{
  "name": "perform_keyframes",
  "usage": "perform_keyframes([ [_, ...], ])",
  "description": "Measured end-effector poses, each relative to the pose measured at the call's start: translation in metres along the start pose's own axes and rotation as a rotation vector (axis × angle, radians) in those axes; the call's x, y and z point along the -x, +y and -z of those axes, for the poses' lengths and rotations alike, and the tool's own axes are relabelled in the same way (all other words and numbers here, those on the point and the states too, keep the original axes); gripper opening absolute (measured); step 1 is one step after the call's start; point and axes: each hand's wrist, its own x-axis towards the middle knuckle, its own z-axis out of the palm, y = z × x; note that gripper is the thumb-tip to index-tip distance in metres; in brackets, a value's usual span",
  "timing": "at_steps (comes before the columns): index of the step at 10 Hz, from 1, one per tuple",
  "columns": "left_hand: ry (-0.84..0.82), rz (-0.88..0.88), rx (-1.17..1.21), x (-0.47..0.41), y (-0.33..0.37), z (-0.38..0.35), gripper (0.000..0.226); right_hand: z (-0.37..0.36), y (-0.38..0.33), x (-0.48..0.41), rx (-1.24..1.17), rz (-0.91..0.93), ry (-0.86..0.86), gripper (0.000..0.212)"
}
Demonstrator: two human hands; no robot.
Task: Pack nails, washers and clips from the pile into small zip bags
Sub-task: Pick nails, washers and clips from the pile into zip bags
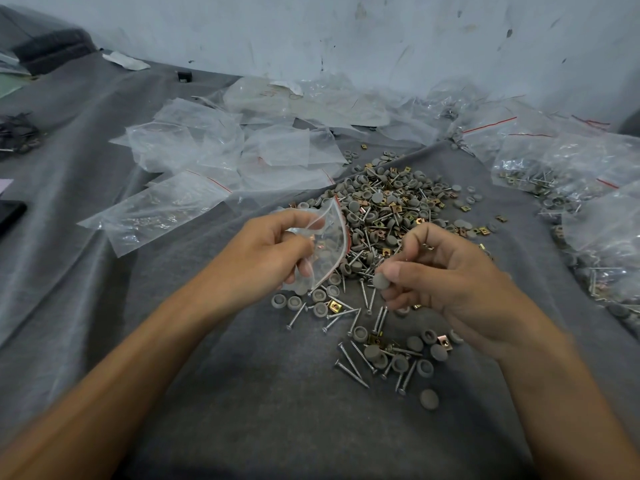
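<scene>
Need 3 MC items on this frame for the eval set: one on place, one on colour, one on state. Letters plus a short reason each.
1. Where do the filled bags lie relative to the pile?
A. to its right
B. to its left
C. under the forearms

2. What colour is the zip strip on the small bag held by the left hand?
A. blue
B. red
C. green

3. What is the right hand doing?
A. resting open and idle
B. pinching a grey cap
C. holding a second bag

Answers:
1 A: the bags holding nails and clips sit at the right edge, and the empty bags lie to the left.
2 B: a red line runs along the bag's open edge.
3 B: thumb and fingers close on the round grey piece.
</scene>
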Motion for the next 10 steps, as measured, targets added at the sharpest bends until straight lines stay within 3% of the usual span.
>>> perform_keyframes([
  [3, 0.006, -0.012, 0.012, 0.0007, 0.0013, 0.0002, 0.034, 0.0031, 0.0039, -0.0059, 0.059, -0.032, 0.179, 0.03],
  [6, 0.005, -0.002, 0.005, 0.0, -0.0003, 0.0005, 0.032, 0.0029, 0.0048, -0.0069, 0.123, -0.067, 0.209, 0.028],
  [8, 0.0, 0.001, 0.003, 0.0003, -0.0009, 0.0003, 0.032, 0.0047, 0.0074, -0.0087, 0.031, -0.114, 0.189, 0.024],
  [10, -0.011, -0.01, 0.003, -0.0007, -0.0018, 0.0007, 0.033, 0.0044, 0.0105, -0.0093, 0.05, -0.05, 0.147, 0.044],
])
